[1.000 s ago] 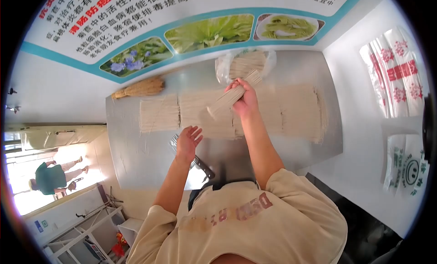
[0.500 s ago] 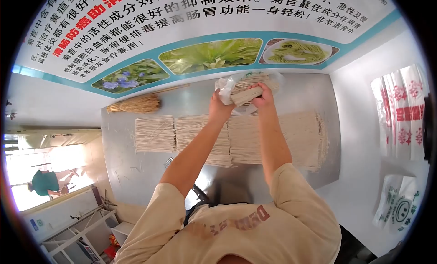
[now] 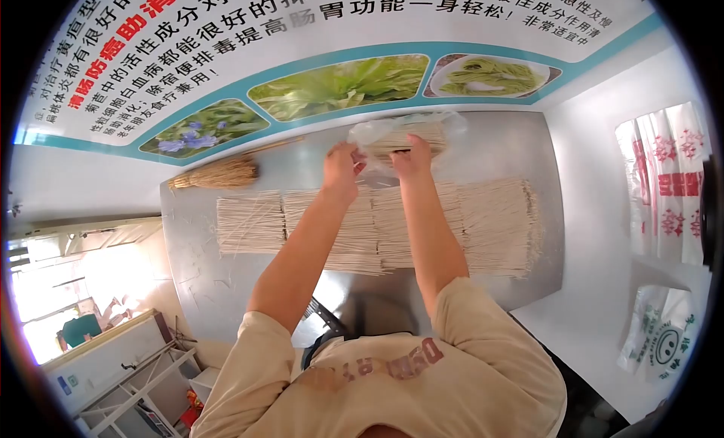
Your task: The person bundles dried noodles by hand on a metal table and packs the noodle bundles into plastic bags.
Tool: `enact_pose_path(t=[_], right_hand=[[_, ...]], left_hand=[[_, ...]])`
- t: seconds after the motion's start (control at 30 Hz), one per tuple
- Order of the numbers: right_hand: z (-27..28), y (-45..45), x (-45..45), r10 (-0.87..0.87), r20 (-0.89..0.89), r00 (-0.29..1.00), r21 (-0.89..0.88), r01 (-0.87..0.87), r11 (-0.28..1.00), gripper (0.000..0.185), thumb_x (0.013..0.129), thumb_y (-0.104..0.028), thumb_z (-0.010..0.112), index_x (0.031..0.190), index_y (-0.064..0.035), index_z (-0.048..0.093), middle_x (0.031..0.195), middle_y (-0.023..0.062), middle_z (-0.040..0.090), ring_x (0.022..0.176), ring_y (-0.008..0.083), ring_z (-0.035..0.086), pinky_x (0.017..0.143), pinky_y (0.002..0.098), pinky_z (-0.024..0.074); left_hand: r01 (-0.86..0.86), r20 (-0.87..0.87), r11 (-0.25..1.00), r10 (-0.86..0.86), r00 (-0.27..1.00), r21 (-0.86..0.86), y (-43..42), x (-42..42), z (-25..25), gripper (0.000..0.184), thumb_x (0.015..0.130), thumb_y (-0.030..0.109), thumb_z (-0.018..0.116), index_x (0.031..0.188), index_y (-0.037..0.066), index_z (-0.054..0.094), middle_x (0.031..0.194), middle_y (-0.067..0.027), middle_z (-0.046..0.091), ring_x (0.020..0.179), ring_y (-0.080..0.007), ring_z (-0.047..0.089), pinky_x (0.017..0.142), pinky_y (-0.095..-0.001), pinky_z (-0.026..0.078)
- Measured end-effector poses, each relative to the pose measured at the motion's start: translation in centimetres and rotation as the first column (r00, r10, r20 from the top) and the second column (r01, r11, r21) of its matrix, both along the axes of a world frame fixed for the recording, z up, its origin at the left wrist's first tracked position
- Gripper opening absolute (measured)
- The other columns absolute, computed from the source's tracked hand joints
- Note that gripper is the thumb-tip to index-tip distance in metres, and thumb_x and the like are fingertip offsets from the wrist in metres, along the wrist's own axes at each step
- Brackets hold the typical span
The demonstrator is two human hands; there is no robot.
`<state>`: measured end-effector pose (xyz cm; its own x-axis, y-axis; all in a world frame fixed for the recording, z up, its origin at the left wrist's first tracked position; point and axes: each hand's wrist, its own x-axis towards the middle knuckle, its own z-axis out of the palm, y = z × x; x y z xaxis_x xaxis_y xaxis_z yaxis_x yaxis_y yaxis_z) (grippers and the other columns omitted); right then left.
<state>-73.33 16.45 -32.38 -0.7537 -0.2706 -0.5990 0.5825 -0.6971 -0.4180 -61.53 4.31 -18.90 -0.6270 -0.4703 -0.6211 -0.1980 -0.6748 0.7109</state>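
Note:
A clear plastic bag [image 3: 455, 126] lies at the back of the metal table, with a bundle of dried noodles [image 3: 426, 136] inside its opening. My right hand [image 3: 412, 160] is closed on the near left part of this bundle. To the left, my left hand [image 3: 343, 169] has its fingers curled at the bag's near left edge; the exact grip is small and partly hidden. Closer to me, a long row of pale dried noodles [image 3: 498, 227] is spread in several sections, with my forearms passing over it.
A straw hand broom [image 3: 219, 172] lies at the table's back left. A black-handled tool [image 3: 326, 316] is by the front edge. Printed plastic bags [image 3: 664, 185] and a smiley-face bag [image 3: 660, 336] hang on the right. A sign [image 3: 339, 30] stands behind. Another person [image 3: 81, 328] is far left.
The noodle bundle has gone down into the bag and lies flatter. My left hand has shifted left and slightly nearer, and my right hand has moved left.

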Motion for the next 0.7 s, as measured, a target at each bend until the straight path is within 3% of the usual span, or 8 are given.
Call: enact_pose_path(t=[0.13,0.23,0.33,0.37,0.43,0.57,0.63,0.7], right_hand=[[7.9,4.7,3.7,0.043,0.287,0.957,-0.016,-0.040,0.999,0.026,0.089,-0.012,0.064,0.113,-0.0031,0.058,0.107,0.0068,0.058,0.092,0.0229,0.057,0.077,0.0351,0.0470],[9.6,8.8,2.0,0.015,-0.439,0.898,0.325,0.143,0.935,0.039,0.091,-0.018,0.068,0.124,0.0018,0.059,0.127,0.0157,0.057,0.118,0.0291,0.056,0.105,0.0377,0.0430],[3.9,11.4,-6.7,0.318,-0.438,0.841,0.899,0.405,0.167,0.053,0.085,-0.031,0.076,0.123,0.0030,0.060,0.123,0.0153,0.060,0.120,0.0282,0.055,0.100,0.0400,0.0459],[2.6,11.9,-8.2,0.317,-0.441,0.839,0.897,0.408,0.168,0.053,0.085,-0.031,0.076,0.123,0.0030,0.060,0.123,0.0153,0.060,0.120,0.0282,0.055,0.100,0.0400,0.0459],[0.4,12.6,-10.4,0.628,0.111,0.770,0.923,0.155,-0.353,0.057,0.081,-0.037,0.077,0.115,0.0053,0.063,0.110,0.0167,0.067,0.106,0.0356,0.062,0.096,0.0456,0.0479],[-2.5,15.5,-14.7,0.847,0.203,0.492,0.950,0.109,-0.292,0.035,0.089,-0.027,0.070,0.113,-0.0021,0.063,0.082,0.0047,0.063,0.073,0.0238,0.064,0.066,0.0383,0.0529],[2.9,14.8,-13.0,0.595,-0.196,0.780,0.885,-0.120,0.449,0.018,0.092,-0.020,0.066,0.104,-0.0078,0.063,0.067,-0.0023,0.054,0.051,0.0140,0.051,0.047,0.0310,0.0419],[9.5,12.7,-11.0,0.521,-0.237,0.820,0.825,-0.113,0.553,0.009,0.093,-0.015,0.065,0.100,-0.0110,0.062,0.069,-0.0049,0.050,0.053,0.0054,0.043,0.045,0.0226,0.0320]], left_hand=[[-0.017,0.015,1.000,0.017,1.000,0.025,-0.3,-0.3,-0.5,0.007,0.095,0.013,0.054,0.100,0.009,0.057,0.089,-0.0033,0.061,0.082,-0.0171,0.060,0.080,-0.0370,0.048],[0.026,0.007,1.000,-0.025,1.000,-0.007,-1.3,-0.4,-1.6,0.008,0.095,0.013,0.053,0.101,0.009,0.058,0.091,-0.0034,0.061,0.082,-0.0176,0.060,0.080,-0.0371,0.049],[0.102,0.046,0.995,-0.101,0.994,-0.016,-2.1,-0.5,-2.6,0.011,0.093,0.015,0.058,0.102,0.009,0.058,0.093,-0.0036,0.060,0.082,-0.0177,0.059,0.078,-0.0367,0.049],[0.134,0.075,0.991,-0.133,0.988,0.000,-2.2,-0.8,-2.6,0.015,0.091,0.017,0.062,0.103,0.008,0.058,0.094,-0.0037,0.059,0.081,-0.0175,0.058,0.076,-0.0361,0.048],[0.239,0.172,0.968,-0.223,0.959,-0.074,-1.9,-1.5,-1.2,0.020,0.088,0.018,0.066,0.103,0.008,0.058,0.092,-0.0034,0.058,0.079,-0.0167,0.056,0.074,-0.0349,0.047],[0.457,0.341,0.863,-0.373,0.863,-0.214,-1.6,-2.0,-0.1,0.030,0.083,0.023,0.076,0.103,0.007,0.059,0.084,-0.0003,0.052,0.071,-0.0126,0.047,0.066,-0.0305,0.042],[0.506,0.333,0.845,-0.433,0.838,-0.175,-3.1,-2.4,-2.0,0.028,0.086,0.025,0.074,0.102,0.008,0.059,0.083,0.0008,0.052,0.069,-0.0113,0.045,0.064,-0.0298,0.040],[0.557,0.321,0.819,-0.494,0.808,-0.141,-3.4,-2.7,-2.6,0.026,0.089,0.027,0.073,0.101,0.009,0.059,0.082,0.0018,0.051,0.068,-0.0101,0.044,0.061,-0.0291,0.038]])
